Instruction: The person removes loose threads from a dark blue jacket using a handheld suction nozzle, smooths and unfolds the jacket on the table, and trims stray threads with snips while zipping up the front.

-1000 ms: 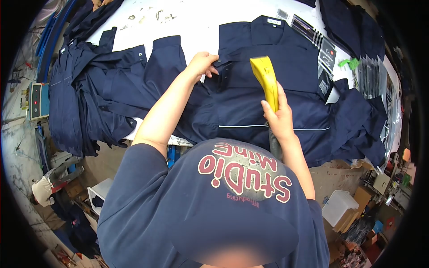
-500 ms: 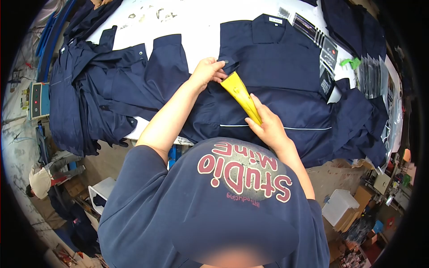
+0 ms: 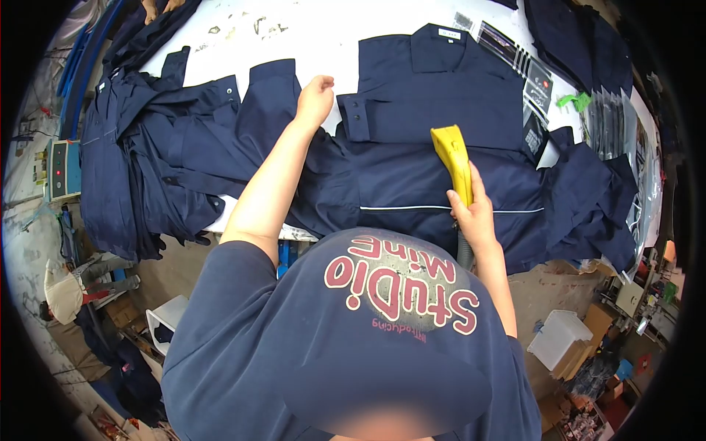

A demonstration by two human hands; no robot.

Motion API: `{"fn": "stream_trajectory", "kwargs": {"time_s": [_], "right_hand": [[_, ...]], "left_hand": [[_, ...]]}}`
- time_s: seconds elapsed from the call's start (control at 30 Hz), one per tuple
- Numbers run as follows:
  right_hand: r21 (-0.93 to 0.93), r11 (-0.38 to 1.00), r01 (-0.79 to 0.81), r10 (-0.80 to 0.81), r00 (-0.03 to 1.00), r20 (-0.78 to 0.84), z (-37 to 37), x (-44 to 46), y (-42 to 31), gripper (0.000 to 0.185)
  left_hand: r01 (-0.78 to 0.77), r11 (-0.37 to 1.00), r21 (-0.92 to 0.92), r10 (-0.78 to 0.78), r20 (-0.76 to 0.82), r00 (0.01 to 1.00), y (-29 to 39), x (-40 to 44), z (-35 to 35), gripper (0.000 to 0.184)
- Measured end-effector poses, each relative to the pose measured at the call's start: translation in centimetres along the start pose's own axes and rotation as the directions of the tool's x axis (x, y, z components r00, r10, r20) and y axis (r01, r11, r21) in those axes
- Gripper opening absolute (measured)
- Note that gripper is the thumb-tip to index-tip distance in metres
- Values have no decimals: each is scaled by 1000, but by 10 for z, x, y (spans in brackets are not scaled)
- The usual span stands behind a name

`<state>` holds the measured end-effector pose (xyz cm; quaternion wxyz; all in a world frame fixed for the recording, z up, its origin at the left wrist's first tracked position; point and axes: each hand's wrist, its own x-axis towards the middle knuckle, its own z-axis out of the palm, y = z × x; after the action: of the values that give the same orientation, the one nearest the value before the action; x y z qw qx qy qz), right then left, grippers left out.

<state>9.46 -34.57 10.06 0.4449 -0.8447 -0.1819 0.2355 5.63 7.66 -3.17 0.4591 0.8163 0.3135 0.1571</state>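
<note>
My right hand is wrapped round a yellow vacuum nozzle. A grey hose runs from its lower end toward my body. The nozzle's wide mouth points away from me, over a folded navy work jacket with its collar at the far side. My left hand hovers beside the jacket with its fingers curled in; whatever they may hold is hidden. Just right of that hand, a cuff with two dark snap buttons lies flat across the jacket. A thin white piping line crosses the lower fabric.
More navy garments are heaped on the white table at left. Clear plastic bags and a green scrap lie at right. A blue control box stands at the left edge. Another person's hand shows at top left.
My left hand has let go of the cuff and moved left and away from me. The cuff now lies flat. My right hand has drawn the nozzle to the right, turning it more upright in view.
</note>
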Motion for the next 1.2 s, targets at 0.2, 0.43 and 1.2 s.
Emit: {"fn": "stream_trajectory", "kwargs": {"time_s": [0.2,0.43,1.2], "right_hand": [[-168,935,313,-309,950,49,16,-6,9,74],[-120,934,337,-319,937,143,14,-7,10,75],[-192,981,29,2,987,159,38,68,-1,74]], "left_hand": [[-166,968,188,102,308,946,60,7,26,37],[-487,709,509,239,477,846,79,12,54,46],[-324,921,214,249,315,916,35,-19,101,58]]}}
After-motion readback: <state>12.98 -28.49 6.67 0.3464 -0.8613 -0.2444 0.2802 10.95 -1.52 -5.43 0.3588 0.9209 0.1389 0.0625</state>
